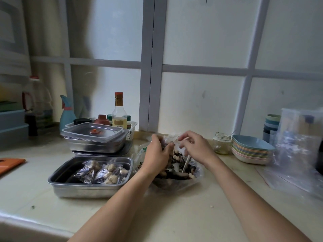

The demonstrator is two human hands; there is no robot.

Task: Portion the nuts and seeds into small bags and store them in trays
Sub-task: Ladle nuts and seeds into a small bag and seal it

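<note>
A big clear plastic bag (176,180) of peanuts and dark seeds lies open on the counter in the middle. Above it, my left hand (157,152) grips a small clear bag (170,142) holding some of the mix. My right hand (195,147) pinches the small bag's top edge. A thin pale handle (185,164) sticks up out of the mix under my right hand. To the left, an open steel tray (57,179) holds several filled small bags (103,172).
Lidded steel trays (94,145) are stacked behind the open one, with a white basket of sauce bottles (119,112) further back. To the right stand a glass jar (222,143), stacked coloured bowls (250,152) and loose clear bags (300,154). An orange board (10,164) lies far left.
</note>
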